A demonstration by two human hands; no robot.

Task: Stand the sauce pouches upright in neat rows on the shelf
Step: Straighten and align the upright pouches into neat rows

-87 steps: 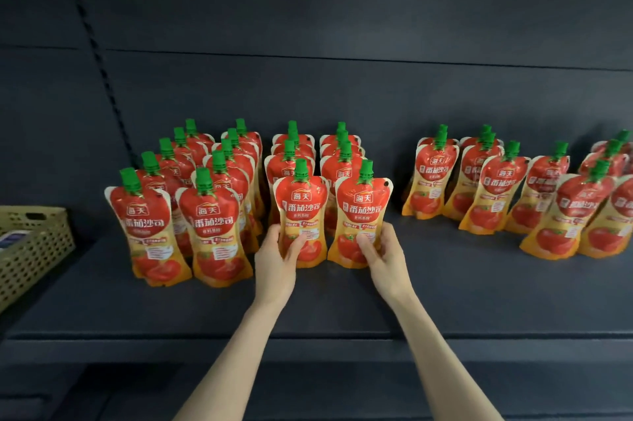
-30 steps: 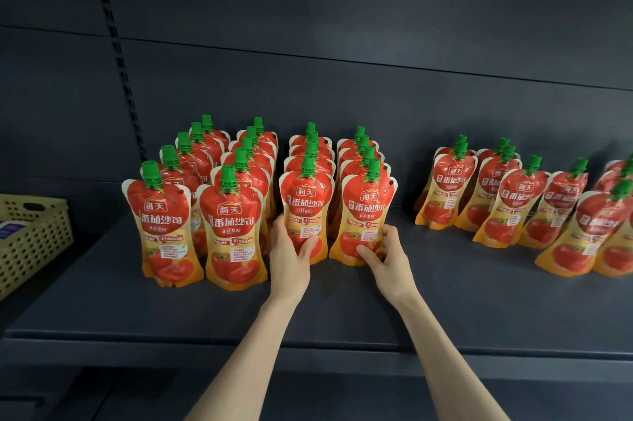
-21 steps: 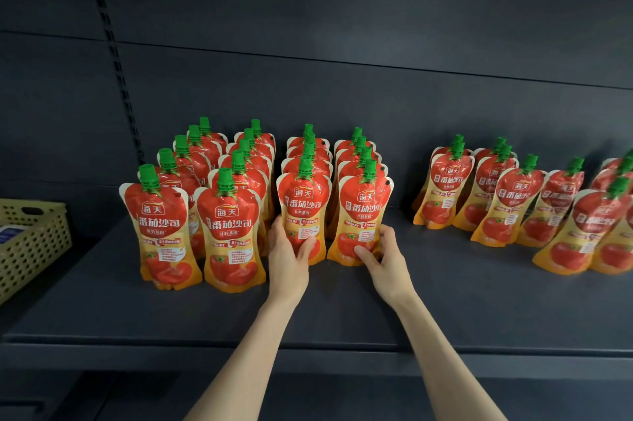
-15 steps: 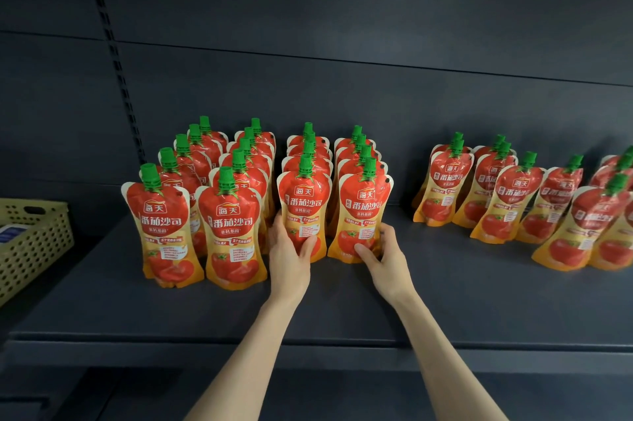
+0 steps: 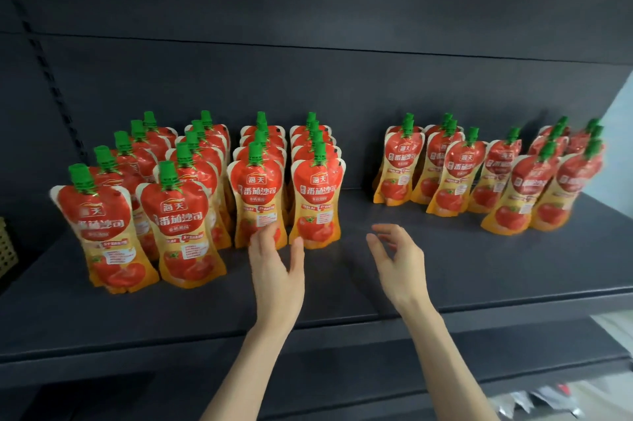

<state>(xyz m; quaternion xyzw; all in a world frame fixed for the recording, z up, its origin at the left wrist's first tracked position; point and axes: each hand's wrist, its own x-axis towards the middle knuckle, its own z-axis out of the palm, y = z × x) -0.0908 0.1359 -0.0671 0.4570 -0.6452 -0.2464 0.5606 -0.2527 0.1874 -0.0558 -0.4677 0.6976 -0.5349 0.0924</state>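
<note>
now both hands are spread and empty: left hand, right hand; next, straighten the loose right red-and-yellow spouted pouches gently.

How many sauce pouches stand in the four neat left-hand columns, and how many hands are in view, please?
sauce pouches in the neat columns: 18
hands: 2, the left hand and the right hand
total: 20

The sauce pouches are glossy plastic film (with ribbed green plastic caps); the dark shelf looks smooth, matt metal.
</note>
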